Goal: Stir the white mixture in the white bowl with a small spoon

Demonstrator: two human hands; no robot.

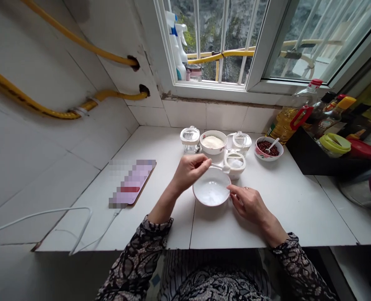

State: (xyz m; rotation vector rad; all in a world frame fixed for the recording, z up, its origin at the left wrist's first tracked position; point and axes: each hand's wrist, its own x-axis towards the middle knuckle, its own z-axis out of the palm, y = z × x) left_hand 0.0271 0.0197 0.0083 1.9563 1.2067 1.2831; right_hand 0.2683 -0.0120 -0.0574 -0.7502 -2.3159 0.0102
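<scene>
My left hand (194, 169) is closed on the handle of a small white spoon (218, 167), whose head lies close to the front of an open jar of white grains (234, 162). Just below the spoon stands a white bowl (211, 202) with something white and wet-looking in it. The thumb and fingers of my right hand (248, 202) pinch the bowl's right rim. Behind my hands are a bowl of pale grains (213, 143), a lidded clear jar (190, 140) and another clear jar (239, 142).
On the white counter (267, 232), a bowl of dark red beans (268, 148) with a white spoon stands right. An oil bottle (287, 121) and a black condiment box (310, 156) are beyond it. A phone (136, 182) on a cable lies left.
</scene>
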